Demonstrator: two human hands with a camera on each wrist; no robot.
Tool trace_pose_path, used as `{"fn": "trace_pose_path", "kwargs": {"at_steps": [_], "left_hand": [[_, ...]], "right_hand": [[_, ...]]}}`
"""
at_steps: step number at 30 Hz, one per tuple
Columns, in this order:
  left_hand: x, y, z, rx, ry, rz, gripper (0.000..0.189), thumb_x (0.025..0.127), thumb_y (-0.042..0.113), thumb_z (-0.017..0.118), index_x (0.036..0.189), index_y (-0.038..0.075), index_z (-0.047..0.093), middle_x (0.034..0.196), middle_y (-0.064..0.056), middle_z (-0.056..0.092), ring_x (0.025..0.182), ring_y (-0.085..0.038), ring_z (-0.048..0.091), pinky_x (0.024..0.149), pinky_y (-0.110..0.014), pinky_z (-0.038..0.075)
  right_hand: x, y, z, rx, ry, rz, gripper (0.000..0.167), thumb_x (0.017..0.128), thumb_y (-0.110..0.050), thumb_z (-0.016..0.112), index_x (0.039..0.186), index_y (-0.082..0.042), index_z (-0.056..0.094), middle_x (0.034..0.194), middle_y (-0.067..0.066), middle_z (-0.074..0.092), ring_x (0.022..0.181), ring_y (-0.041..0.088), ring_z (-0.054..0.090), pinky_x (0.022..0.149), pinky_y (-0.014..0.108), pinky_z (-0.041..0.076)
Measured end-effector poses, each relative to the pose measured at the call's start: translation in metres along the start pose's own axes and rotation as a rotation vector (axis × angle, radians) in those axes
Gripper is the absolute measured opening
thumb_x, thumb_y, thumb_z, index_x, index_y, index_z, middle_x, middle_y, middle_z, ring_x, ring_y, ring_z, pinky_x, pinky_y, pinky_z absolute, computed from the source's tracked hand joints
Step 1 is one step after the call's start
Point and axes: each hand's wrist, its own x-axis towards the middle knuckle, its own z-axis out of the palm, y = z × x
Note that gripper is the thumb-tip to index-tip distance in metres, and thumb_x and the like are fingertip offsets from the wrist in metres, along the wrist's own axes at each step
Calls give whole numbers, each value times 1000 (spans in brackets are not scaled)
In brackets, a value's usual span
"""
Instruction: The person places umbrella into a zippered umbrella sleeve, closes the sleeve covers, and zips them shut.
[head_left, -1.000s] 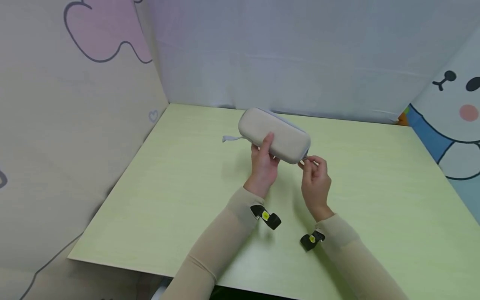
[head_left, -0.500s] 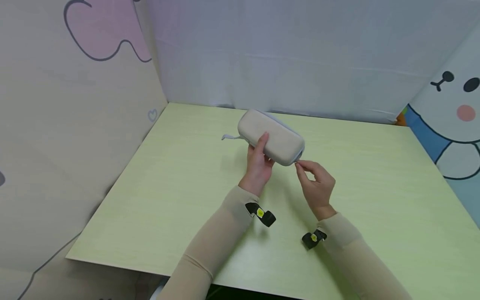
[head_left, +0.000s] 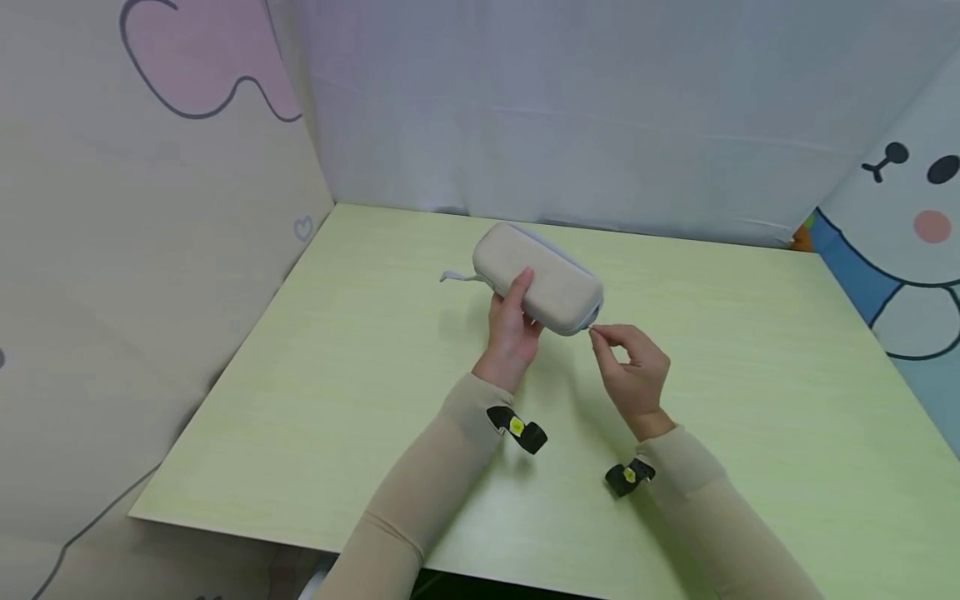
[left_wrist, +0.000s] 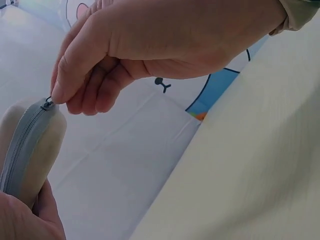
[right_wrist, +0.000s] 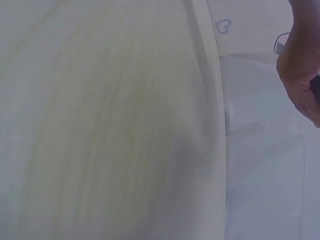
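Near the frame's centre, the person's left hand (head_left: 512, 337) grips a beige case (head_left: 555, 287) above the worktop (head_left: 300, 400). At the case's lower-right end, the right hand (head_left: 636, 367) pinches the zip pull (left_wrist: 47, 104) with its fingers (head_left: 624, 334).

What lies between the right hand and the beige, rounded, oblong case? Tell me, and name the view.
A small, dark, metallic-looking zipper pull: the left wrist view shows the right hand pinching it at the end of the case.
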Motion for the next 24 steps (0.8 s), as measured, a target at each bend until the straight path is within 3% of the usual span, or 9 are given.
{"fn": "trace_pose_path", "kwargs": {"at_steps": [11,19,24], "left_hand": [[1,2,-8,62,-6,-64,51,81,18,69,126,12,46,114,-9,58,101,-23,56,83,-34,45],[3,4,-11,78,-22,-99,51,81,16,69,126,11,46,117,-11,57,103,-25,56,83,-35,46],[7,5,-14,86,-33,-125,53,81,15,69,128,11,44,118,-11,56,105,-26,55,86,-36,45]], "right_hand": [[3,3,-4,-14,-13,23,10,68,20,64,70,11,63,65,19,61,58,20,53,66,13,42],[2,5,-6,1,-19,101,7,72,19,65,73,12,63,68,21,62,66,3,52,65,13,42],[3,6,-7,2,-36,112,8,72,19,66,73,11,64,69,20,63,67,2,52,65,13,42]]}}
